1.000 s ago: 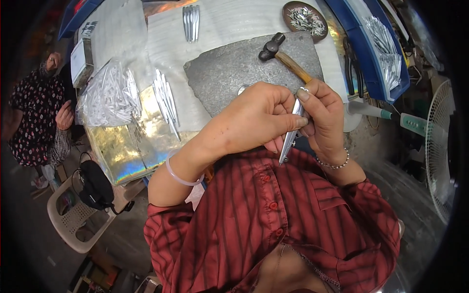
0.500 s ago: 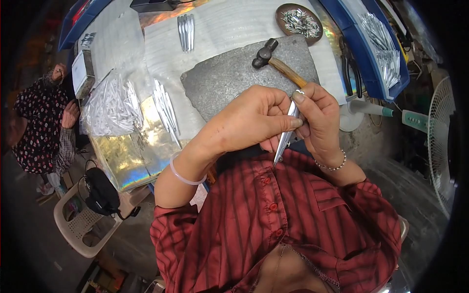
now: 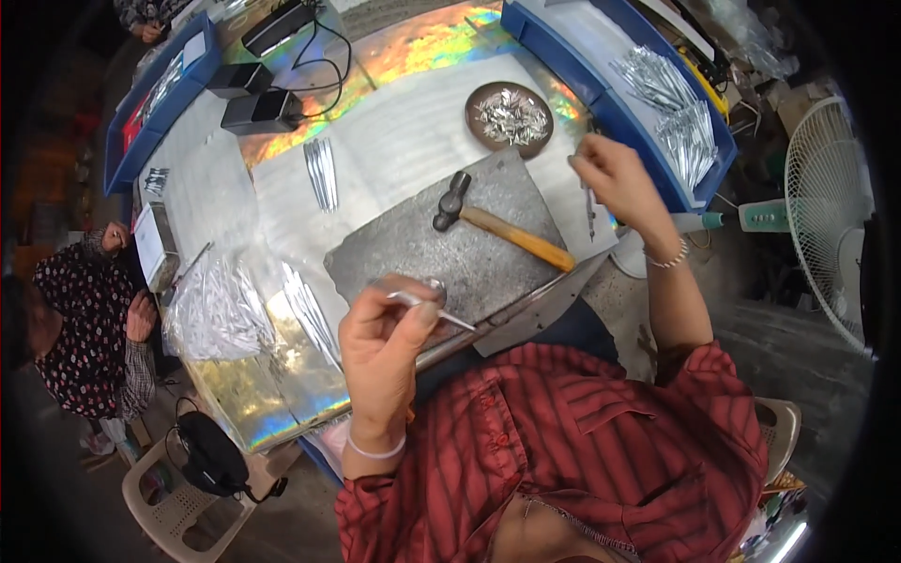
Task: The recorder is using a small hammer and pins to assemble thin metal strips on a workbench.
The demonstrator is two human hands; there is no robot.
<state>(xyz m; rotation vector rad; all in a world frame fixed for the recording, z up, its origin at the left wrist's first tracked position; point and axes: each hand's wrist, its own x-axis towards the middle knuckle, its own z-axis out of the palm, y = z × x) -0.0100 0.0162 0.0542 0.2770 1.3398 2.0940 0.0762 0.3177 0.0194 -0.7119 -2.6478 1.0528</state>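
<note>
My left hand (image 3: pixel 385 333) is closed round silver tweezers (image 3: pixel 452 317), held above the near edge of a grey stone slab (image 3: pixel 394 249) with the thin tip pointing right. Part of the tweezers is hidden by the fingers. On the slab lies a ball-peen hammer (image 3: pixel 521 239) with a dark head and a wooden handle. My right hand (image 3: pixel 619 183) is away to the right, beside the blue bin, with its fingers curled together. A thin dark tool (image 3: pixel 591 214) shows just below those fingertips; the fingers cover the rest of it.
A brown dish (image 3: pixel 479 89) of small metal pieces sits beyond the slab. Silver strips (image 3: pixel 320 174) and a plastic bag of pieces (image 3: pixel 216 305) lie leftward. Blue bins (image 3: pixel 610 117) line the right; a fan (image 3: pixel 826 216) stands beyond. Another person (image 3: pixel 89 324) sits at the left.
My hands have parted. The left has moved left and down with the tweezers; the right has let go of them and reached out rightward. The whole view has shifted.
</note>
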